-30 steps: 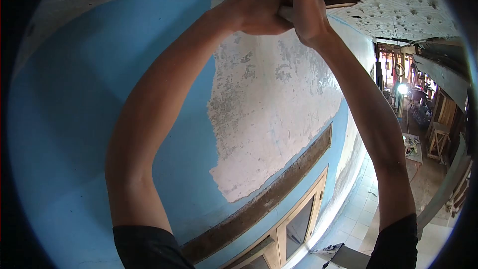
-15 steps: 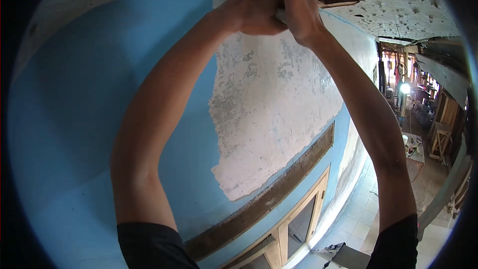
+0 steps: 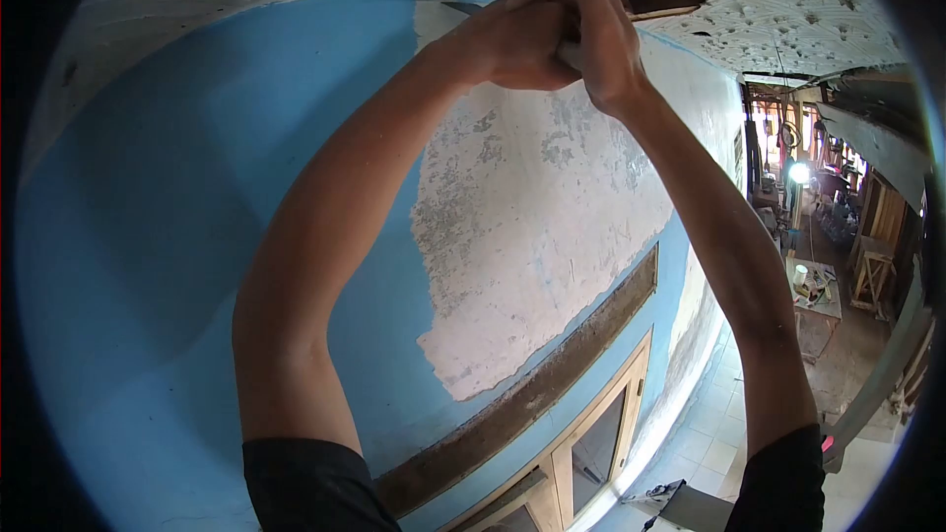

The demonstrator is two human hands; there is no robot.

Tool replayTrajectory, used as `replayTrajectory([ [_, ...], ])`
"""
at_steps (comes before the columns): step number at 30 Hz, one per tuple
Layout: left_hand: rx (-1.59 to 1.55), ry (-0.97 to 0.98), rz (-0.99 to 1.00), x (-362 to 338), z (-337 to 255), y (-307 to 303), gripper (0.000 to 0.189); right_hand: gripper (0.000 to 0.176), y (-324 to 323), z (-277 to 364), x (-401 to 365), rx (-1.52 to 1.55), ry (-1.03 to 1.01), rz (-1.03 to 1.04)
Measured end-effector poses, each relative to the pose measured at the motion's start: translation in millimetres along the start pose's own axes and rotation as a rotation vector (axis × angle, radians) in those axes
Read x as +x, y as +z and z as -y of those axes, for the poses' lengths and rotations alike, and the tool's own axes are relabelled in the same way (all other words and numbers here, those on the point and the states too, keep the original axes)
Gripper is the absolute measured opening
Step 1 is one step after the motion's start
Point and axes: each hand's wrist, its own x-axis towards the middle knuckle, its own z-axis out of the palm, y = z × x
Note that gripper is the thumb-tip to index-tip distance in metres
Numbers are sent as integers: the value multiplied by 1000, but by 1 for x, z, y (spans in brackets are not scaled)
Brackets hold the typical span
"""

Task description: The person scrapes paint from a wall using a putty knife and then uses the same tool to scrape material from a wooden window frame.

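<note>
Both hands clamped together on one scraper: left hand [image 3: 512, 44] wrapped round it, right hand [image 3: 596, 39] closed over the handle end. Dark flat blade [image 3: 461, 8] pokes out left, against the wall just under the ceiling [image 3: 818, 10]. Blue paint [image 3: 197, 187] is smooth; the bare plaster patch [image 3: 532, 236] is rough, whitish and ragged-edged. Versus 0.5 s ago: same grip, hands slightly lower in view.

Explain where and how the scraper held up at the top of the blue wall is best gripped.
Take the handle end, coming from below and to the right. The scraper points its blade left against the wall under the ceiling, so only the handle stands clear; left hand and right hand both wrap it there.
</note>
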Motion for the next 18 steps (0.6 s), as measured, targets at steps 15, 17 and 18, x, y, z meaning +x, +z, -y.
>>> replayTrajectory([
  [15, -12, 20, 0, 10, 0, 6, 33, 53, -8, -1, 2, 69, 60, 22],
  [17, 23, 43, 2, 9, 4, 14, 33, 53, -8, -16, 3, 31, -15, 18],
  [18, 39, 21, 44, 13, 4, 11, 32, 53, -11, -20, 7, 45, -60, 32],
])
